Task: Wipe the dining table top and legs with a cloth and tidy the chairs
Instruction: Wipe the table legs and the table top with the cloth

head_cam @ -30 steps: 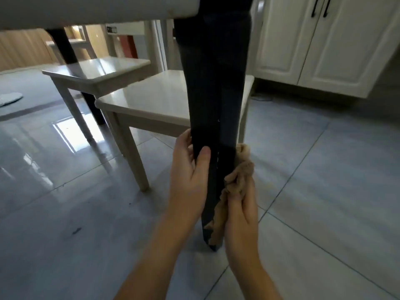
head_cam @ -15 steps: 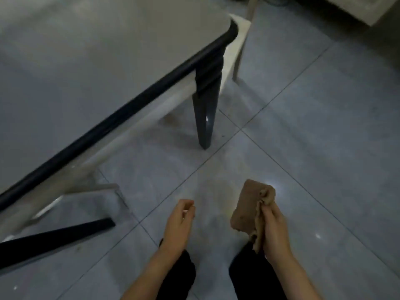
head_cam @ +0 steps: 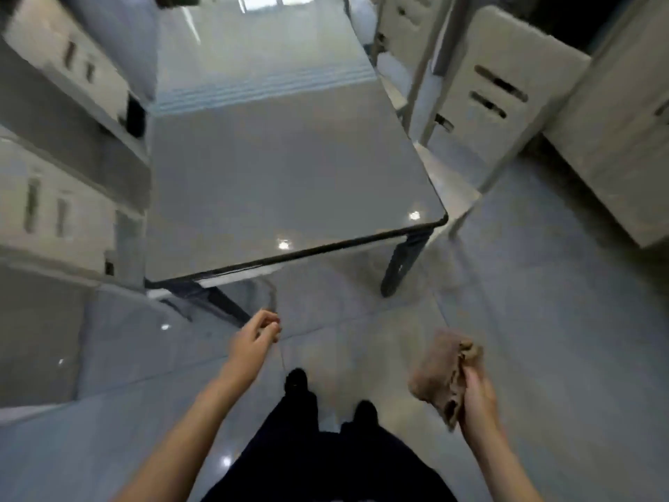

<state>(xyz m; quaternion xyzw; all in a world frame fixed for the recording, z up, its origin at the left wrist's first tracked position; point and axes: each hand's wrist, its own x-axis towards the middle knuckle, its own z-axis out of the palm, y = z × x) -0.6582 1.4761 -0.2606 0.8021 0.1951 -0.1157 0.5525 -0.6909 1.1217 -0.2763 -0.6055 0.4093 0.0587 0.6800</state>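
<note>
The grey dining table top point(head_cam: 275, 175) with its dark rim stretches away in front of me, seen from above. Its near right dark leg point(head_cam: 400, 264) and near left leg point(head_cam: 221, 306) reach the floor. My right hand point(head_cam: 478, 393) grips a bunched brown cloth point(head_cam: 443, 373), held in the air low on the right. My left hand point(head_cam: 255, 336) hangs in front of the table's near edge, fingers loosely curled and holding nothing. Both hands are clear of the table.
Cream chairs stand along both long sides: several backs on the left point(head_cam: 47, 197) and on the right point(head_cam: 496, 99). White cabinets point(head_cam: 615, 146) fill the right edge. Glossy grey floor tiles point(head_cam: 543, 320) surround the table. My dark trousers and shoes point(head_cam: 297, 382) are below.
I have risen from a crouch at the table leg to standing. Both hands left the leg; the right one carried the cloth away, and the view now looks down on the table top.
</note>
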